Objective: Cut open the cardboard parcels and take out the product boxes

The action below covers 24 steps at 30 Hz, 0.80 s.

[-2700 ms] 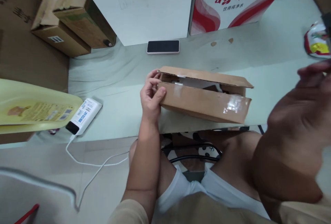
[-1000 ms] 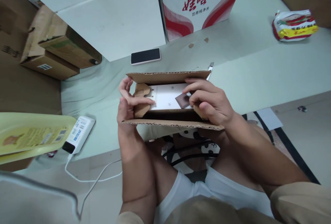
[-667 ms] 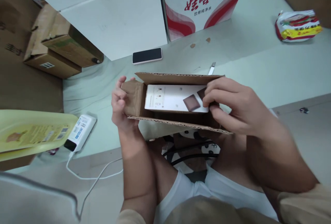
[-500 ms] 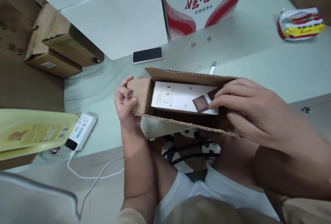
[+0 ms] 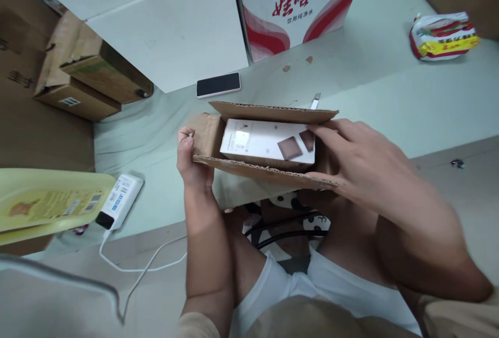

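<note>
Head view: the white box [image 5: 257,138] lies inside the open carton [image 5: 253,168], long axis left to right. The left hand [image 5: 190,158] is closed on the left flap [image 5: 207,135]; the right hand [image 5: 360,156], nearer the box, spreads half open across the carton's right end, grip indeterminable.

I watch through one camera worn on the person's head, looking forward and steeply down past the shorts [image 5: 273,283]. From close above, it puts the cardboard box [image 5: 268,173], left hand [image 5: 195,164] and right hand [image 5: 362,158] mid-view, and takes in the table [image 5: 390,99] beyond.
</note>
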### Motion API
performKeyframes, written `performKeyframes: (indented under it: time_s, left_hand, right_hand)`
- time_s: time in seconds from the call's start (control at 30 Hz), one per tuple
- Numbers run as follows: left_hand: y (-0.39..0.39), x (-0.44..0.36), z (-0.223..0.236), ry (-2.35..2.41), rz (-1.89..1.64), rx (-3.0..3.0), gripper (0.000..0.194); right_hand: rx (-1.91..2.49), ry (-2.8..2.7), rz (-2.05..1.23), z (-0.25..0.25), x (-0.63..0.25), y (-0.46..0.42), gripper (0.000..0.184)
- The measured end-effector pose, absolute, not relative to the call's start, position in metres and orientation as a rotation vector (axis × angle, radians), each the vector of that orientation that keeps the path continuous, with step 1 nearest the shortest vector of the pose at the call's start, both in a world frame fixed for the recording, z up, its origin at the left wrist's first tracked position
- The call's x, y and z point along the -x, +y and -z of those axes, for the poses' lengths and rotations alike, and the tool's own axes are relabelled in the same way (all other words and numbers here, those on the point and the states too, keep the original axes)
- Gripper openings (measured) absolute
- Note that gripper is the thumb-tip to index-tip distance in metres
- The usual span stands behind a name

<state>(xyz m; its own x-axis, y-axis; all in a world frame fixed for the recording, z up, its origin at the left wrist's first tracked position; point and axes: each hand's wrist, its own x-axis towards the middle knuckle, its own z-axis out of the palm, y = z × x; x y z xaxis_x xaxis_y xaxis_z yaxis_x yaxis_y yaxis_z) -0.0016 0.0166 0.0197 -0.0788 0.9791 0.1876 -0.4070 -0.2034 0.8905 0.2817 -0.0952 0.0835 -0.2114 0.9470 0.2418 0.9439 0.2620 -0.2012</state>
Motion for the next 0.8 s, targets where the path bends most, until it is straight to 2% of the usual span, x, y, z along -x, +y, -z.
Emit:
performKeyframes:
  time_s: [0.2, 0.37, 0.57, 0.8]
  left_hand:
    - [0.012, 0.002, -0.020, 0.735, -1.605, -1.078, 0.045]
    - [0.014, 0.004, -0.017, 0.805, -1.579, -1.146, 0.054]
    - [0.015, 0.001, -0.018, 0.838, -1.601, -1.191, 0.056]
    - [0.015, 0.001, -0.018, 0.840, -1.785, -1.178, 0.045]
  right_hand:
    - [1.648, -2.164, -0.274, -0.071, -0.277, -0.075, 0.064]
    - [1.649, -2.138, -0.370, -0.068, -0.265, -0.065, 0.081]
    - [1.626, -2.031, -0.375, -0.058, -0.258, -0.052, 0.064]
    - [1.391, -1.691, -0.539, -0.029, -0.265, -0.043, 0.078]
